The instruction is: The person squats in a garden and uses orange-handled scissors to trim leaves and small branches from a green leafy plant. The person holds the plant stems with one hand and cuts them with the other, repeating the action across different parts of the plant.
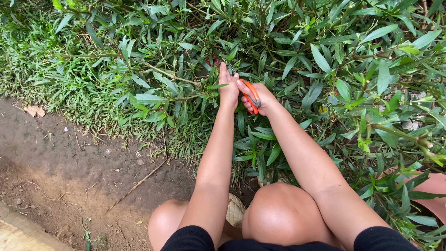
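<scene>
1. Two bare hands and one pair of orange-handled scissors (251, 95) are in view; both forearms reach forward over two bare knees.
2. At the far left lies one dry brown leaf (34, 110) on the bare dirt (69, 162); beyond it grows a strip of grass (55, 74). One thin dry twig (137, 185) lies slantwise across the dirt.
3. The left hand (228, 88) reaches into the leafy shrub (325, 56), its fingers drawn together among the stems; whether they pinch a stem I cannot tell, as leaves cover the fingertips.
4. Just beside it, the right hand (258, 98) is clamped round the scissors' handles. The blades point up into the foliage and are mostly hidden by leaves.
5. The shrub's long narrow leaves crowd around both hands and overlap the right forearm.
6. At the far right, one flat reddish-brown surface (434, 186) shows beneath the leaves.
</scene>
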